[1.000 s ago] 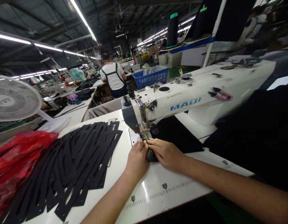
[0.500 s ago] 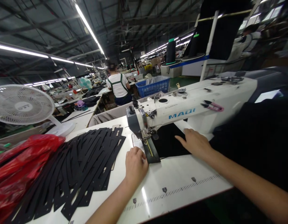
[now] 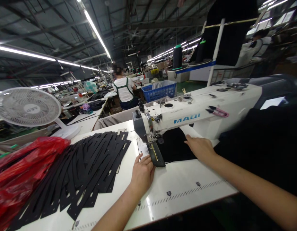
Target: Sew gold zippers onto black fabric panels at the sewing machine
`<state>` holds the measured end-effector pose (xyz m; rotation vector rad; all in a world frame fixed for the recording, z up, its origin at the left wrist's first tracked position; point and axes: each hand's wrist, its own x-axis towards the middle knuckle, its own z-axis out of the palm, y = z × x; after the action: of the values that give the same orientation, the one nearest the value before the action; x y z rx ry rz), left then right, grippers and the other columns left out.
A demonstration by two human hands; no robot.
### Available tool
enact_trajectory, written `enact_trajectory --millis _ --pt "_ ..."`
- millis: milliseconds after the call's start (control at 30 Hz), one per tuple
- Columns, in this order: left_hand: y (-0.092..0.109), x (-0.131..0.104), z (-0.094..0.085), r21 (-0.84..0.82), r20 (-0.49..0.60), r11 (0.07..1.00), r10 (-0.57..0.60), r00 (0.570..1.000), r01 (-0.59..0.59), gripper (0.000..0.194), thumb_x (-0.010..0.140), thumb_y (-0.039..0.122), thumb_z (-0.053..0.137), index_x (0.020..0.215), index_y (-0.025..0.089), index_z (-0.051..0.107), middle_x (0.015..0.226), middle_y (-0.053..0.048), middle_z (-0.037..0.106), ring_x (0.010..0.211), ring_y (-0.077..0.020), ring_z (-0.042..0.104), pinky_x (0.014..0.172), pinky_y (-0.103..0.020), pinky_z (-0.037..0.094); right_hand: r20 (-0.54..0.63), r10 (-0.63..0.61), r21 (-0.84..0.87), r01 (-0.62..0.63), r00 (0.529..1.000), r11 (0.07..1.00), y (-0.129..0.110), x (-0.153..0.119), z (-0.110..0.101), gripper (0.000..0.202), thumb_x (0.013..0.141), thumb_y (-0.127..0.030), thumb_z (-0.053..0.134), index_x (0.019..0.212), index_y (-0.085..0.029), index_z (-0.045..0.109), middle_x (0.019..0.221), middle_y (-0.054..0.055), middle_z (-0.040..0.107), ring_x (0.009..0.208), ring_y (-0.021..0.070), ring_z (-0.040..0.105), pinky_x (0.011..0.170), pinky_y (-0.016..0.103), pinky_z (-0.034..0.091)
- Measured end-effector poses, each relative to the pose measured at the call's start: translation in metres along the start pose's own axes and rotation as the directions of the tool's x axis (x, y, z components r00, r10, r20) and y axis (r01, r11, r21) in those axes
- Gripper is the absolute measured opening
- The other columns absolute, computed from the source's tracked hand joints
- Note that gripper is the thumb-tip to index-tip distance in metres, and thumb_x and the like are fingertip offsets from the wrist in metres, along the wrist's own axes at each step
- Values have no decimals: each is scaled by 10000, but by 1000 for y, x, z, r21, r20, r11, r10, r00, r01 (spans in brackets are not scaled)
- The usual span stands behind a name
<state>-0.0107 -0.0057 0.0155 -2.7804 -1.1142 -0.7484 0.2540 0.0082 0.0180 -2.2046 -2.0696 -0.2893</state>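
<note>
A black strip with a gold zipper (image 3: 156, 154) lies under the presser foot of the white sewing machine (image 3: 187, 112). My left hand (image 3: 142, 170) rests flat on the table at the strip's left edge, fingers stretched out and touching it. Behind and right of the strip, a black fabric piece (image 3: 176, 147) spreads beneath the machine arm. At its right side my right hand (image 3: 202, 148) has thumb and fingers drawn together on the fabric; the fingertips are partly hidden.
Many cut black strips (image 3: 90, 166) lie fanned out on the left, beside a red plastic bag (image 3: 30, 176). A white fan (image 3: 30, 107) stands behind them. Pink-handled thread snips (image 3: 219, 111) sit on the machine arm. Beyond are a blue basket (image 3: 160, 91) and a person (image 3: 124, 88).
My left hand's curled fingers have straightened and spread beside the zipper strip. My right hand's thumb and fingers, apart before, have come together on the black fabric. The view has shifted slightly.
</note>
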Motion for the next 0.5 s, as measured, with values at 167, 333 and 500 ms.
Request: enact_trajectory --millis 167,333,500 --pt "-6 -7 7 90 -129 996 4 992 8 267 814 99 498 1060 108 603 1097 -152 640 1041 -268 593 912 -505 464 -433 -414 76 490 801 868 -55 -23 3 295 851 -185 500 1113 -58 551 1173 177 550 1098 281 499 912 417 438" --pt "-14 -6 11 84 -41 977 200 979 -196 290 839 40 410 1017 125 623 1045 -127 668 977 -223 635 912 -461 492 -568 -519 97 679 638 728 -94 -40 33 297 843 -38 405 1078 -4 584 1105 164 609 1048 230 563 897 344 498" --pt "-17 -5 8 84 -13 972 222 975 -220 295 855 52 407 1055 118 614 1088 -125 651 1028 -231 607 894 -430 513 -542 -532 101 679 650 727 -89 -37 32 318 807 7 402 1050 -2 607 1107 168 611 1043 246 572 888 350 508"
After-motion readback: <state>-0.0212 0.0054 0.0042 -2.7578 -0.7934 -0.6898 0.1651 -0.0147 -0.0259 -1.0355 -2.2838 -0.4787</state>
